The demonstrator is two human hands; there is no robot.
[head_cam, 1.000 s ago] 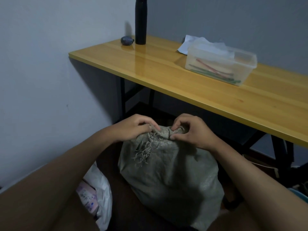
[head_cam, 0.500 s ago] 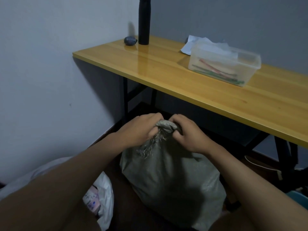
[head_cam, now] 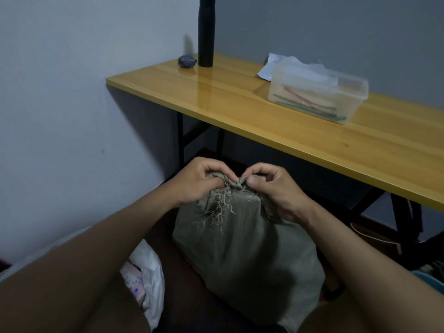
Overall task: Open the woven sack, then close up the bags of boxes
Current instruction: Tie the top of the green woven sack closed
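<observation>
On the floor below the desk point(head_cam: 264, 116) stands the sack point(head_cam: 245, 251), its twisted neck held between both hands. Left hand point(head_cam: 194, 182) curls over the neck from the left, fingers bent down, pinching the cloth; right hand point(head_cam: 274, 191) pinches it between thumb and bent forefinger. Both forearms reach forward, wrists level.

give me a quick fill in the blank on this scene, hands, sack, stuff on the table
1. Both hands, the left hand and the right hand, pinch the knotted top of the grey-green woven ____.
2. The tall black cylindrical bottle stands on the yellow wooden ____.
3. The clear plastic container holds thin red and green ____.
4. The white plastic bag lies on the sack's ____ side.

Missing words: sack; table; sticks; left
</observation>
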